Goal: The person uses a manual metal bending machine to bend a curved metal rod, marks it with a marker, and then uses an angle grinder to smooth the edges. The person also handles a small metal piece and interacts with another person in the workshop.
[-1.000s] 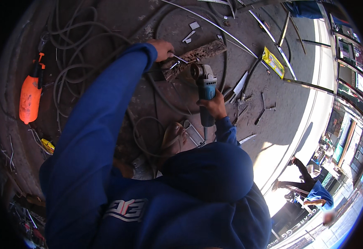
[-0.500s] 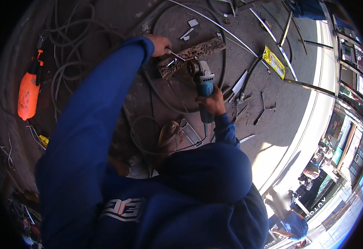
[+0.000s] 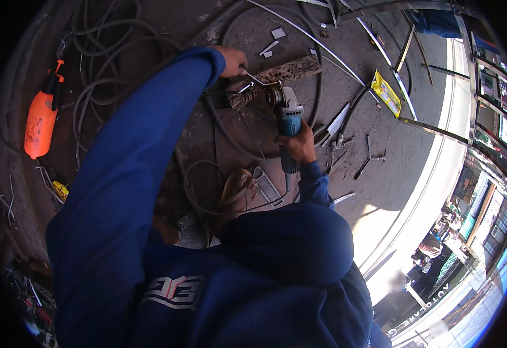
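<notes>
My right hand (image 3: 300, 144) is wrapped round the body of a teal and black angle grinder (image 3: 289, 124). The grinder's head, with its disc, points away from me, by the near edge of a rough wooden plank (image 3: 294, 69). My left hand (image 3: 233, 61) is closed on one end of a thin metal rod (image 3: 257, 79). The rod slants across the plank, and its other end reaches the grinder's disc. Whether rod and disc touch is too small to tell. A short shiny metal piece (image 3: 246, 87) lies on the plank's left part.
Coiled hoses (image 3: 100, 55) spread over the floor at left, near an orange spray bottle (image 3: 40, 126). Right of the grinder lie a flat pale blade-like piece (image 3: 338, 119), a cross-shaped metal tool (image 3: 370, 156) and a yellow packet (image 3: 386, 94). A metal frame (image 3: 436, 126) stands at right.
The view has shifted slightly, so the floor things sit a little further right. Both hands keep their holds on the rod and the angle grinder.
</notes>
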Available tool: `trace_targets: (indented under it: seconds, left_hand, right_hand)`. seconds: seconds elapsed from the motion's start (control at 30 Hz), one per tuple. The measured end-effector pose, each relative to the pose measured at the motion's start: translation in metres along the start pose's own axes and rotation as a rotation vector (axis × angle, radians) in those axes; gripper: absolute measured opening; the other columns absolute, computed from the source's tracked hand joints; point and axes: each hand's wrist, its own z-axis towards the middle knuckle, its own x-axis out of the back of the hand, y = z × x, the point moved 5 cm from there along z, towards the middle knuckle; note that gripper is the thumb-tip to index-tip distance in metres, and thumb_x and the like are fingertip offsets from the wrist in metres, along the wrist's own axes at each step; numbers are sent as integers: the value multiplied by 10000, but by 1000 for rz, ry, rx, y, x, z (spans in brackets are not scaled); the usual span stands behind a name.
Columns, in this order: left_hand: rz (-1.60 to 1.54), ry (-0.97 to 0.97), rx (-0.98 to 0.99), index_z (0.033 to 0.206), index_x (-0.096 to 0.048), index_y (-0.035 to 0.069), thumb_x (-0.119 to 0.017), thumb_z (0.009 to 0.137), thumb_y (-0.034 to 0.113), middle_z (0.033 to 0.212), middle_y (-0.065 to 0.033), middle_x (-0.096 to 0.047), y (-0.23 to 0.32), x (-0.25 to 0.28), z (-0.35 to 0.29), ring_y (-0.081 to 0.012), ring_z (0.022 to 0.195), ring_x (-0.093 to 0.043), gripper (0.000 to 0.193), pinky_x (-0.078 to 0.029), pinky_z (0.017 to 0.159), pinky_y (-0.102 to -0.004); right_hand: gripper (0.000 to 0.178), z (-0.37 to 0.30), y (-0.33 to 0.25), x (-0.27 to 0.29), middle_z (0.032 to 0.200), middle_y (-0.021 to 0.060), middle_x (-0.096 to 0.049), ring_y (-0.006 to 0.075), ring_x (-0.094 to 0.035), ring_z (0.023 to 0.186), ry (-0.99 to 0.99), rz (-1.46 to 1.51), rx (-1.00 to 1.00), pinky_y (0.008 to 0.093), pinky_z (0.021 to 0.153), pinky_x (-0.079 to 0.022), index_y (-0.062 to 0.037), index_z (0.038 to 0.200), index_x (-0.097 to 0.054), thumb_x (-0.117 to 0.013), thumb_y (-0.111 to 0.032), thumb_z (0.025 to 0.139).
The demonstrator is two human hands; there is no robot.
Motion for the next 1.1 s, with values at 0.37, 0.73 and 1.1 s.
trace_targets:
  seconds: [0.37,0.73,1.1]
  left_hand:
    - [38,-20,3,1144,-647,159,-559,898,343,1122,-104,-649,8,4,0,-303,1083,-586,320,-443,926,-419]
    - [-138,366,-66,1165,-632,131,-546,918,271,1213,-130,-565,-21,-25,-4,-328,1194,-473,296,-385,999,-427]
    - [-727,295,-169,1151,-535,-6,-682,835,376,1050,-176,-608,106,-91,-85,-279,984,-602,517,-473,831,-366]
  right_hand:
    - [525,-1,-17,6,835,108,-647,207,-622,720,17,-5,-1,342,698,-517,19,979,-597,-796,-176,534]
    - [489,-32,-9,0,820,98,-637,202,-633,730,38,328,-139,340,677,-518,19,972,-581,-777,-135,551]
    - [366,-15,-18,10,847,112,-647,208,-629,736,233,1140,-105,340,691,-519,31,983,-583,-702,-118,671]
